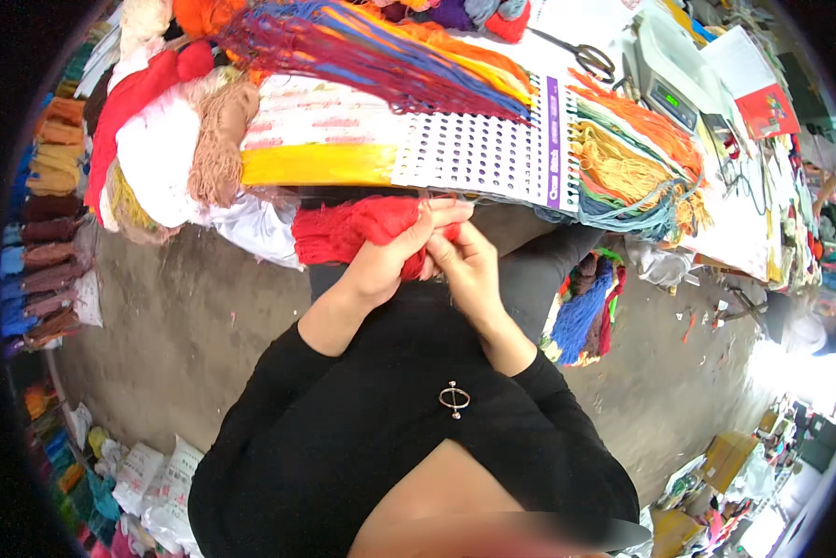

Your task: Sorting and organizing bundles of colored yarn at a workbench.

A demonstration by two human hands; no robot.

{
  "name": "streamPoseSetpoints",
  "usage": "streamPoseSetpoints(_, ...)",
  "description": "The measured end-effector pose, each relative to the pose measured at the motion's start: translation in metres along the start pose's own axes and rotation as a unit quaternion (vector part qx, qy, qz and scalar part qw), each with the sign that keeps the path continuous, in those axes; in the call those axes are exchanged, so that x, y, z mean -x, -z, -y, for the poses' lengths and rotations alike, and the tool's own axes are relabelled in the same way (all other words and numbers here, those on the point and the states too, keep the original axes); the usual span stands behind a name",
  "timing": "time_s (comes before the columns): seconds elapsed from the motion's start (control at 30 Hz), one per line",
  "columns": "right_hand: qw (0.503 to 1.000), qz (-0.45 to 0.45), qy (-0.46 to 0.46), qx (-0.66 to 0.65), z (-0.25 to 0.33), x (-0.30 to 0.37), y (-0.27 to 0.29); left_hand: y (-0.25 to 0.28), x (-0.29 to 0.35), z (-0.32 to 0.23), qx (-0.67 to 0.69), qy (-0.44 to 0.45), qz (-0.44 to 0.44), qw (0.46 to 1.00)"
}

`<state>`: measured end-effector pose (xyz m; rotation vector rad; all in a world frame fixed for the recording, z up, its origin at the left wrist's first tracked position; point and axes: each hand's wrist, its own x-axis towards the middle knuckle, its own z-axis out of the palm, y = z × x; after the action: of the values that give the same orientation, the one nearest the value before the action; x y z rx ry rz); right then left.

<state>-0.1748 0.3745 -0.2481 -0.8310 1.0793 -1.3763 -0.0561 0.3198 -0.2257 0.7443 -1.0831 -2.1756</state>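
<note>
A thick skein of red yarn [339, 230] lies over my lap, just below the table's near edge. My left hand [388, 256] is closed around its right end, with the fingers reaching toward my right hand. Close against it, my right hand [471, 265] pinches at the same end of the red yarn with thumb and fingers bent. The fingertips of both hands nearly meet, and the exact strand between them is too small to make out. Beyond my hands, a white card with rows of punched holes [474, 153] lies on the table beside a flat yellow strip [318, 166].
Long strands of maroon, blue and orange yarn [344, 56] spread across the table. Looped yellow and green threads [627, 167] hang at the card's right. Black-handled scissors [590, 60] and a scale [669, 84] sit farther back. Blue yarn bundles [583, 312] hang by my right knee.
</note>
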Motion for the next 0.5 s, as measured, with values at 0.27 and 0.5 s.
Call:
streamPoseSetpoints(0.27,0.993,0.006,0.005,-0.115,0.0010,-0.0028,0.0061,0.0102,-0.0096,-0.0014,0.204,0.060,0.062,0.975)
streamPoseSetpoints(0.5,0.989,0.014,-0.006,-0.146,-0.0021,-0.0021,0.0104,0.0105,-0.0093,-0.0008,0.192,0.053,0.079,0.977)
